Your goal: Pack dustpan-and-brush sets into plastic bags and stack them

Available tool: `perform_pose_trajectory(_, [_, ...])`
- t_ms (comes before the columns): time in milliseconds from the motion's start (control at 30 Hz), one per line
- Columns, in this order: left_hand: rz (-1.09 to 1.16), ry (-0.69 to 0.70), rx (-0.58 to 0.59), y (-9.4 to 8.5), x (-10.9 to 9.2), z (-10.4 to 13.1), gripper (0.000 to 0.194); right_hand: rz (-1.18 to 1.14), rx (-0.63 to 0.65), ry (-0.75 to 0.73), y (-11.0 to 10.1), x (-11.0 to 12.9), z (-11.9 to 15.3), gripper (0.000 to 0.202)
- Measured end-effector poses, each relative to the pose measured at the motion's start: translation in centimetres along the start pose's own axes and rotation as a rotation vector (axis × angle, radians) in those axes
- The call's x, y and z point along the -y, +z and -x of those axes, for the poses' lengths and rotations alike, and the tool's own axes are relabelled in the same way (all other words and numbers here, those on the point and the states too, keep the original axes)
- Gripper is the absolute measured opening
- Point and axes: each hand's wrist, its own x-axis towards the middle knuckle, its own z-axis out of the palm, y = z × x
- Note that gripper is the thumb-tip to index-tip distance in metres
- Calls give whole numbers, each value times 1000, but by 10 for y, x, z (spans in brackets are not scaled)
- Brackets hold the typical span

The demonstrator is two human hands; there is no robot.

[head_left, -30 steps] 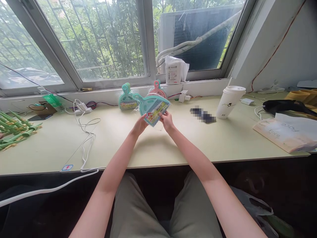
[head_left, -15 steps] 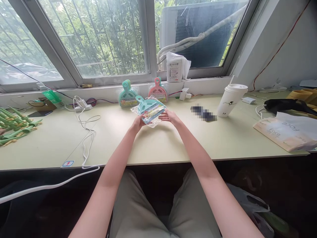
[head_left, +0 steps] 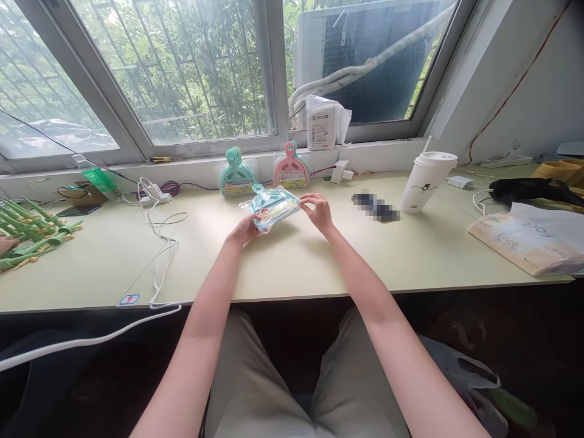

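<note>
A teal dustpan-and-brush set in clear plastic wrap (head_left: 276,207) is held tilted above the table, its handle pointing away to the upper left. My left hand (head_left: 245,229) grips its lower left corner, fingers partly under it. My right hand (head_left: 318,211) pinches the wrap at the right edge, thumb and fingers together. Behind it, a stack of wrapped teal sets (head_left: 237,176) leans by the window sill. A stack of wrapped sets with a pink one in front (head_left: 291,169) stands to its right.
On the right are a white cup (head_left: 426,182), a blurred dark object (head_left: 376,205) and a tissue pack (head_left: 524,243). White cables (head_left: 157,243), a green-labelled bottle (head_left: 98,177) and green stalks (head_left: 36,234) lie left. At far left, another person's fingers (head_left: 6,244) touch the stalks.
The wrapped set now lies flatter and a little lower. My right hand has risen to its right edge, its fingers now closed on the wrap. My left hand has shifted slightly left.
</note>
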Motion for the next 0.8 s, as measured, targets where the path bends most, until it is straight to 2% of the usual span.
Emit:
perform_pose_trajectory(100, [-39,-50,47,0,4,-2,44,143,35,-12,-1,0,4,22])
perform_pose_trajectory(200, [-26,-19,-16,-2,4,-4,50,196,92,-80,-5,-1,6,26])
perform_pose_trajectory(300, [35,70,-83,-4,0,-2,51,166,155,-147,-6,-2,7,54])
perform_pose_trajectory(367, [66,88,-93,-5,-2,0,48,138,151,-141,-4,-2,7,61])
perform_pose_trajectory(400, [72,79,-93,-6,-3,0,47,119,134,-124,-1,-2,7,57])
perform_pose_trajectory(533, [59,19,-88,-7,-4,1,45,25,71,-30,10,-1,7,18])
perform_pose_trajectory(600, [36,-3,-47,-9,-4,1,48,-11,54,16,13,-1,7,18])
perform_pose_trajectory(700, [-43,-34,89,-11,-3,2,56,-32,4,84,15,-2,7,20])
perform_pose_trajectory(800, [-155,-88,216,-12,-1,3,51,-18,-43,138,14,-5,7,21])
